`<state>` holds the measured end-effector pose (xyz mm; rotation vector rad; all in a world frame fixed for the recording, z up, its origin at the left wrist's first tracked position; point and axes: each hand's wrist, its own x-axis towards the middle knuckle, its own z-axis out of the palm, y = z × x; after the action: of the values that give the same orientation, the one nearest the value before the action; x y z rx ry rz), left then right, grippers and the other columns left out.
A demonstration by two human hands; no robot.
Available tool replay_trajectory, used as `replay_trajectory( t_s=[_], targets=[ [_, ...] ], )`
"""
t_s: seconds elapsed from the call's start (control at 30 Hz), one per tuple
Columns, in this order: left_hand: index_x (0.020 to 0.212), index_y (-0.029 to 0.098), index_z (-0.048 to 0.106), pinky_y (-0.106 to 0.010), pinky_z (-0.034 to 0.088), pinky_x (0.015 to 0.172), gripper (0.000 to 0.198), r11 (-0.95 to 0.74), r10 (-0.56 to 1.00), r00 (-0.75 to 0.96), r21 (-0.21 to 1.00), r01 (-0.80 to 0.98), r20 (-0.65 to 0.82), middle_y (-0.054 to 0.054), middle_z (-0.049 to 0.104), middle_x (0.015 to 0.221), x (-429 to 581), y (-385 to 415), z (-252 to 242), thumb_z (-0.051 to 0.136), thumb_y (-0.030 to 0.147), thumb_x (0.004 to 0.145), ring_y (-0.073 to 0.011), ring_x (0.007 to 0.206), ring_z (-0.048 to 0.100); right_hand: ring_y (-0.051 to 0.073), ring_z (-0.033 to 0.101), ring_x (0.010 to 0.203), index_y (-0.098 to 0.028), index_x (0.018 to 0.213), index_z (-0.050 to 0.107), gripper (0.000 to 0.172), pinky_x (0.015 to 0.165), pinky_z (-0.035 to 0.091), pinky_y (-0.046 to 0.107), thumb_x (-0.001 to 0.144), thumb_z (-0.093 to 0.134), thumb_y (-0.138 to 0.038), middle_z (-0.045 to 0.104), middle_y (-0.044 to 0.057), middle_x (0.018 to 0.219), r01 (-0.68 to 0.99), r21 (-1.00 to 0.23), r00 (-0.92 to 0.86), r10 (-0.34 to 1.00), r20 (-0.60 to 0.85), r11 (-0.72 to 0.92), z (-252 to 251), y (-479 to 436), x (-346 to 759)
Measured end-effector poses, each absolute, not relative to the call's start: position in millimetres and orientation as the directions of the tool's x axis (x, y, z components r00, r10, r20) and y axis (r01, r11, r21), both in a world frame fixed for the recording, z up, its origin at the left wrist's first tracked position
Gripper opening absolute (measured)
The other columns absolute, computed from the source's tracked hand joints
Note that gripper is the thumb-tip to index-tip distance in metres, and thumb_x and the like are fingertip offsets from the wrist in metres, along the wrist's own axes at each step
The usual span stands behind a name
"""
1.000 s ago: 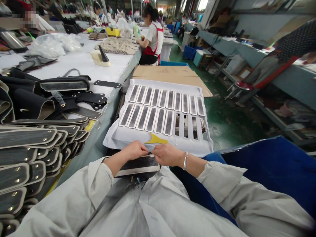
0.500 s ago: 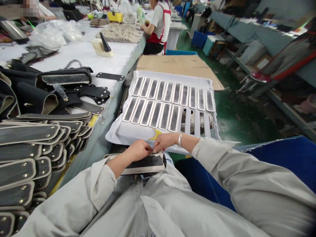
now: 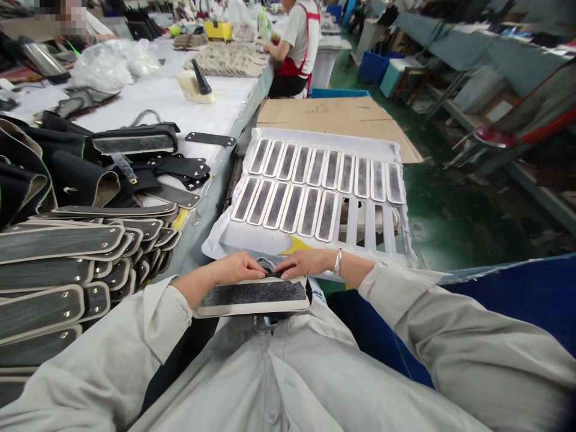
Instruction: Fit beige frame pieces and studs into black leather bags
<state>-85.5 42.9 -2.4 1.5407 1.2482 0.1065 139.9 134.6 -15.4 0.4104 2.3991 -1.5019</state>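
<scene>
A black handbag [image 3: 254, 296] lies across my lap, showing a dark grey panel with a pale border. My left hand [image 3: 238, 266] is closed at its far edge, fingertips pressed on the rim. Close beside it, my right hand [image 3: 303, 263], a silver bangle at the wrist, pinches the same edge. A small dark curved strap [image 3: 266, 263] shows between the two hands. What the fingertips hold exactly is partly hidden. Just beyond stands a white cloth-covered tray [image 3: 216, 243] with two rows of bordered dark panels [image 3: 288, 207].
On the left table are stacked riveted strips [image 3: 58, 243], black bag pieces [image 3: 67, 168] and a glue pot with a brush [image 3: 197, 84]. Cardboard [image 3: 333, 114] lies behind the tray. A blue bin [image 3: 504, 300] is at my right. A co-worker [image 3: 294, 48] sits further back.
My hands have spread slightly apart along the bag's far edge, baring more of its dark panel. The curved strap now shows between them. The whole view has shifted slightly.
</scene>
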Motion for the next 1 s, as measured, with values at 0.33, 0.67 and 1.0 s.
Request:
replay_trajectory(
  t_s=[0.33,0.67,1.0],
  targets=[
    [0.105,0.016,0.071,-0.022,0.041,0.063,0.037,0.105,0.765,0.44,0.766,0.634,-0.47,0.0,0.072,0.082,-84.5,33.1,-4.6,0.055,0.036,0.079,-0.0154,0.069,0.059,0.021,0.051,0.118,-0.018,0.131,0.052,0.05,0.101,0.035,0.027,0.092,0.041,-0.047,0.053,0.006,0.133,0.356,-0.788,-0.886,-0.086,-0.455,0.503,-18.9,134.9,122.3],
    [0.101,0.014,0.073,-0.022,0.042,0.069,0.038,0.175,0.755,0.397,0.744,0.645,-0.522,-0.002,0.073,0.087,-106.7,33.7,2.2,0.056,0.04,0.078,-0.0169,0.076,0.061,0.021,0.055,0.112,-0.016,0.125,0.058,0.056,0.097,0.039,0.029,0.092,0.035,-0.055,0.06,0.007,0.125,0.371,-0.76,-0.876,-0.07,-0.477,0.534,-12.9,126.9,106.8],
    [0.1,0.019,0.073,-0.022,0.042,0.079,0.036,0.226,0.74,0.362,0.716,0.66,-0.567,-0.001,0.072,0.101,-139.3,22.4,8.6,0.066,0.039,0.072,-0.0173,0.084,0.063,0.022,0.048,0.123,-0.02,0.131,0.053,0.061,0.107,0.032,0.031,0.089,0.037,-0.061,0.051,0.005,0.136,0.428,-0.741,-0.854,-0.037,-0.519,0.517,-12.6,120.9,94.1]
  ],
)
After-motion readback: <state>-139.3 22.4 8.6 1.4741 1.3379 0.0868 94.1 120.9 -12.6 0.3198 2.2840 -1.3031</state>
